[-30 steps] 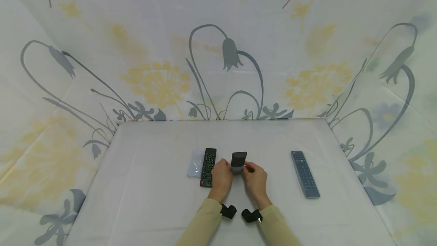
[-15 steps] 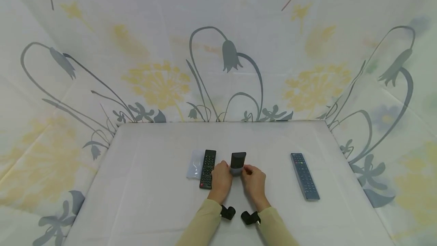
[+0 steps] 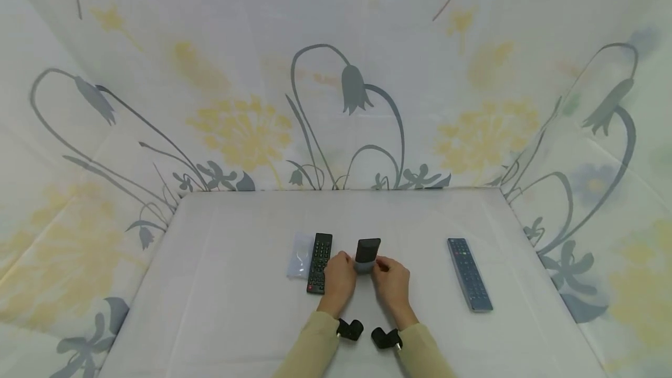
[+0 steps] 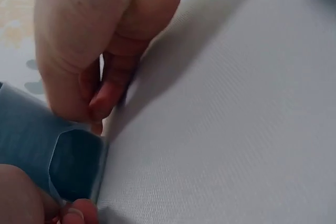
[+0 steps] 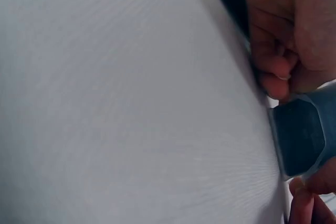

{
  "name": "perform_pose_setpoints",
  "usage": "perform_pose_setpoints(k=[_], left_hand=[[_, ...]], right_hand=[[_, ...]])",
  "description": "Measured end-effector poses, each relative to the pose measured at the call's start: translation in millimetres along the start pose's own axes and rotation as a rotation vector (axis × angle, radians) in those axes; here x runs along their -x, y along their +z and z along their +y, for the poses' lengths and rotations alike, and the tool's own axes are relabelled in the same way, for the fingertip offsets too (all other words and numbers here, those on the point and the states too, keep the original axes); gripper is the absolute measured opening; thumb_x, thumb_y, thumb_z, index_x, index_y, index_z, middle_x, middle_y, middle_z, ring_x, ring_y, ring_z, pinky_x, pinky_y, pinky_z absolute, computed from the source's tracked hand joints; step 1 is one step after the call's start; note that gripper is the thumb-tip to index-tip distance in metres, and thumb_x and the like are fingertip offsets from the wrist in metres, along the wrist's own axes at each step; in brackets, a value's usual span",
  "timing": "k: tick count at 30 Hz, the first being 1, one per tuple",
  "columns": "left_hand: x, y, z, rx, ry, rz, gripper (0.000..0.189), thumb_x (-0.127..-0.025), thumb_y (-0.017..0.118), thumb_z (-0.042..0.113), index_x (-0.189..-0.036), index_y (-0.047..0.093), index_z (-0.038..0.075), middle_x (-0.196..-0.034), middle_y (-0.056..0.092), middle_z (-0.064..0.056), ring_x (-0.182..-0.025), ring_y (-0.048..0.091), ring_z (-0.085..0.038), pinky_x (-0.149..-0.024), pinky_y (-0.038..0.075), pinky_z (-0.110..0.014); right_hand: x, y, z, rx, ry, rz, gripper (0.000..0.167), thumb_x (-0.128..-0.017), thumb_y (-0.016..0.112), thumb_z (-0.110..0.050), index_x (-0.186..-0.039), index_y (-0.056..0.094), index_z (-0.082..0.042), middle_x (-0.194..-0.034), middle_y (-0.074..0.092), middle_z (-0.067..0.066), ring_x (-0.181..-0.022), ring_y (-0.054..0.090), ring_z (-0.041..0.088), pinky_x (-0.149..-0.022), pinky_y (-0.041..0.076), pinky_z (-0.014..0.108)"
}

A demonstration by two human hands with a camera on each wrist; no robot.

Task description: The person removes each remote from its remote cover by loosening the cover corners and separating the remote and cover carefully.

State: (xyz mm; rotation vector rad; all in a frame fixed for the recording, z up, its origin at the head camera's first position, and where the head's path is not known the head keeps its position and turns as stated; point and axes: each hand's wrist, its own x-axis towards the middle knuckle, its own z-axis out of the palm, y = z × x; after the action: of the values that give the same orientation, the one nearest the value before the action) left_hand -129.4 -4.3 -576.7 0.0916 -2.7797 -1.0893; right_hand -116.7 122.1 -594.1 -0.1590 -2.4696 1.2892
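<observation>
A dark remote control [image 3: 367, 251] stands tilted up from the table between both hands, its lower end inside a translucent plastic sleeve [image 4: 21, 124]. My left hand [image 3: 340, 280] pinches the sleeve's rim on one side, with thumb and fingertips close together. On the opposite side my right hand [image 3: 391, 282] pinches the same rim. The sleeve's open end, with the dark end face of the remote inside, shows near the tabletop in the right wrist view. Just left of my left hand lies a black remote [image 3: 319, 262], its lower right edge partly covered by that hand.
Under the black remote's left side lies a clear plastic packet [image 3: 299, 256]. A bluish remote [image 3: 469, 274] with a wrapped look rests to the right on the white-covered table [image 3: 236, 308]. Flowered cloth [image 3: 336, 74] rises behind and at both sides.
The whole scene sits slightly lower in the head view. Both hands stay at the sleeve, and the upright remote's tilt shifts a little.
</observation>
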Motion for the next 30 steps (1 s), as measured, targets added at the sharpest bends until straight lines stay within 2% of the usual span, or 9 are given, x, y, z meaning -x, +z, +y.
perform_pose_setpoints(k=[5, 9, 14, 18, 22, 25, 30], left_hand=[[4.6, -4.5, 0.4, 0.202, -0.116, -0.085, 0.015, -0.096, 0.063, 0.010, -0.082, 0.064, 0.003, -0.059, 0.060, 0.000, -0.049, 0.056, -0.013, -0.052, 0.044, -0.032], [2.2, -7.4, 0.5, 0.291, -0.196, -0.144, 0.016, -0.098, 0.061, 0.012, -0.085, 0.063, 0.003, -0.060, 0.062, 0.002, -0.047, 0.060, -0.009, -0.051, 0.043, -0.029], [2.5, -5.9, -1.1, 0.429, -0.260, -0.196, 0.019, -0.100, 0.059, 0.015, -0.087, 0.062, 0.001, -0.065, 0.066, -0.004, -0.052, 0.066, -0.014, -0.051, 0.046, -0.027], [2.6, -8.3, -0.6, 0.538, -0.318, -0.230, 0.026, -0.102, 0.057, 0.023, -0.091, 0.063, 0.000, -0.069, 0.067, -0.006, -0.058, 0.070, -0.019, -0.057, 0.047, -0.027], [1.9, -12.5, 1.4, 0.532, -0.344, -0.297, 0.036, -0.104, 0.053, 0.029, -0.101, 0.067, -0.004, -0.065, 0.068, -0.009, -0.061, 0.069, -0.019, -0.067, 0.046, -0.031], [2.0, -16.0, 2.6, 0.509, -0.333, -0.357, 0.040, -0.105, 0.049, 0.028, -0.109, 0.068, -0.007, -0.063, 0.069, -0.010, -0.063, 0.068, -0.018, -0.076, 0.047, -0.035], [2.8, -20.1, 2.6, 0.552, -0.347, -0.427, 0.041, -0.106, 0.047, 0.026, -0.117, 0.065, -0.009, -0.070, 0.070, -0.008, -0.065, 0.069, -0.018, -0.087, 0.046, -0.043]], right_hand=[[3.5, -5.4, 0.7, -0.014, 0.051, -0.009, 0.012, -0.085, 0.073, 0.000, -0.095, 0.078, -0.001, -0.081, 0.073, 0.008, -0.074, 0.067, 0.022, -0.067, 0.053, 0.038], [1.8, -5.9, -2.6, 0.000, 0.048, -0.009, 0.010, -0.085, 0.073, 0.000, -0.093, 0.078, -0.002, -0.080, 0.073, 0.008, -0.074, 0.067, 0.023, -0.066, 0.053, 0.039], [1.8, -6.5, -4.9, 0.010, 0.056, 0.015, 0.011, -0.084, 0.073, 0.002, -0.093, 0.078, 0.000, -0.080, 0.073, 0.010, -0.075, 0.069, 0.026, -0.067, 0.054, 0.042], [1.5, -9.0, -8.5, 0.000, 0.055, 0.015, 0.013, -0.084, 0.073, 0.001, -0.095, 0.078, -0.001, -0.081, 0.073, 0.009, -0.076, 0.069, 0.026, -0.069, 0.053, 0.044], [0.9, -11.3, -10.8, -0.007, 0.059, 0.009, 0.014, -0.084, 0.072, 0.001, -0.096, 0.078, 0.000, -0.082, 0.074, 0.009, -0.077, 0.069, 0.026, -0.069, 0.053, 0.044], [0.9, -12.5, -10.8, -0.009, 0.065, 0.003, 0.014, -0.085, 0.071, 0.000, -0.097, 0.078, 0.001, -0.084, 0.074, 0.010, -0.079, 0.069, 0.026, -0.071, 0.054, 0.043], [2.0, -15.2, -12.0, -0.014, 0.065, -0.007, 0.014, -0.086, 0.069, 0.000, -0.098, 0.077, 0.002, -0.084, 0.074, 0.011, -0.078, 0.068, 0.025, -0.070, 0.053, 0.041]])
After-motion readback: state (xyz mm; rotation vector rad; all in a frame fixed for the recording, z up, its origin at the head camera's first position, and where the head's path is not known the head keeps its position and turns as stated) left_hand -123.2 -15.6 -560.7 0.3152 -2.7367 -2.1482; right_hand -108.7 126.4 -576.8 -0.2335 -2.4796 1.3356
